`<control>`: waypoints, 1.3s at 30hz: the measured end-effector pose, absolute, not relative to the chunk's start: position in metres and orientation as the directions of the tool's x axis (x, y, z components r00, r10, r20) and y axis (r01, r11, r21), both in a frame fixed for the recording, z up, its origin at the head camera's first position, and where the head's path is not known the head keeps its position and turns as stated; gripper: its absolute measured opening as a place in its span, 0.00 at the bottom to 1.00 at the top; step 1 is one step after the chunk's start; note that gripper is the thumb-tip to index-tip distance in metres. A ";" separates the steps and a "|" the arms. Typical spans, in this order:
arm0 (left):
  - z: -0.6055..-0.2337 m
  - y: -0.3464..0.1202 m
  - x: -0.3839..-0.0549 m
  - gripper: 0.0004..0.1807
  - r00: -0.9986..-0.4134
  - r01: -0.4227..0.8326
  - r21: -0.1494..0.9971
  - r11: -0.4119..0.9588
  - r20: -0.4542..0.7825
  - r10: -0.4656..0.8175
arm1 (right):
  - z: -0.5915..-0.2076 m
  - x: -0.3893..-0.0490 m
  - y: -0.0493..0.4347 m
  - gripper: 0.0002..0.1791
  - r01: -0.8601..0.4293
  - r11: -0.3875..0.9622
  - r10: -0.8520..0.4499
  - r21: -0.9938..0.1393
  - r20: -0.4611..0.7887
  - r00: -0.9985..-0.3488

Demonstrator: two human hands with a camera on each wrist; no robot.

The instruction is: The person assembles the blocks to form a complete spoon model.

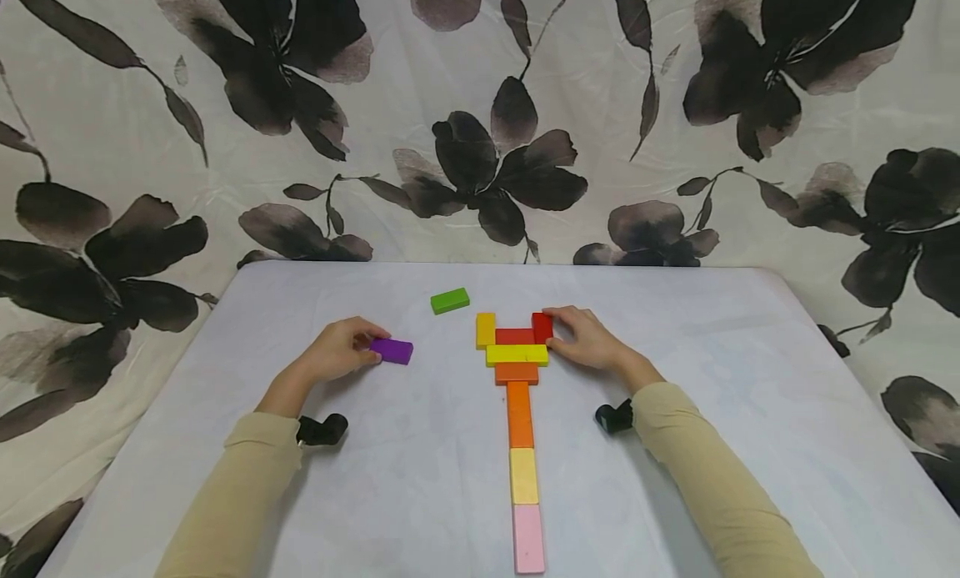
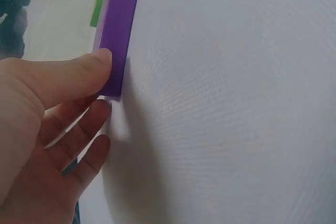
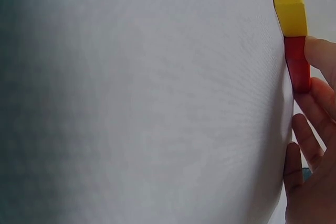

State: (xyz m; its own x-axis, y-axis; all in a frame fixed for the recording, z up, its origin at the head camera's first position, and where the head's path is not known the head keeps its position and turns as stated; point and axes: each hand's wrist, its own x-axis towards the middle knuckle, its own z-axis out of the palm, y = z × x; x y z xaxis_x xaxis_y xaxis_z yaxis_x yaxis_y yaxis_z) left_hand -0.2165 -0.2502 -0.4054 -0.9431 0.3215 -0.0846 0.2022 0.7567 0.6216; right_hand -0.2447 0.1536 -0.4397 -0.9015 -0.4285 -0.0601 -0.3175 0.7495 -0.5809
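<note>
My left hand (image 1: 341,349) pinches one end of a purple block (image 1: 392,351) between thumb and fingers, left of the block figure. In the left wrist view the thumb (image 2: 86,74) lies on the purple block's face. At the figure's upper right, my right hand (image 1: 588,338) holds a red block (image 1: 542,328) between thumb and index finger. That block stands at the end of the yellow bar (image 1: 517,355). Another red block (image 1: 514,336) lies flat beside it, with an upright yellow block (image 1: 486,331) on the far side.
Below the yellow bar, an orange crosspiece (image 1: 517,374), a long orange section (image 1: 520,415), a pale yellow block (image 1: 523,476) and a pink block (image 1: 528,539) run toward me in a column. A green block (image 1: 450,301) lies apart near the back edge of the white table (image 1: 675,495).
</note>
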 end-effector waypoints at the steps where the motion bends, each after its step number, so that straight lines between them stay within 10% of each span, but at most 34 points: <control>1: -0.406 -0.251 -0.217 0.18 -0.943 0.201 0.619 0.759 -0.088 0.321 | -0.440 -0.245 0.153 0.32 -0.317 0.750 -0.428 -0.581 -0.060 -0.902; 39: -0.403 -0.203 -0.224 0.17 -0.944 0.256 0.647 0.718 0.008 0.329 | -0.440 -0.246 0.153 0.33 -0.309 0.759 -0.422 -0.573 -0.071 -0.904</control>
State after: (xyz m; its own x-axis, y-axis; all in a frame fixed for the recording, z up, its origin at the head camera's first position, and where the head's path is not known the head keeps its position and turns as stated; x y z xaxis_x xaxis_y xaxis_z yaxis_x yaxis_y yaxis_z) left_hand -0.2238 -0.2028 -0.4028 -0.9442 0.3293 0.0085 0.2562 0.7182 0.6470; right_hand -0.2459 0.1529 -0.4398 -0.9036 -0.4223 -0.0714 -0.3093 0.7588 -0.5732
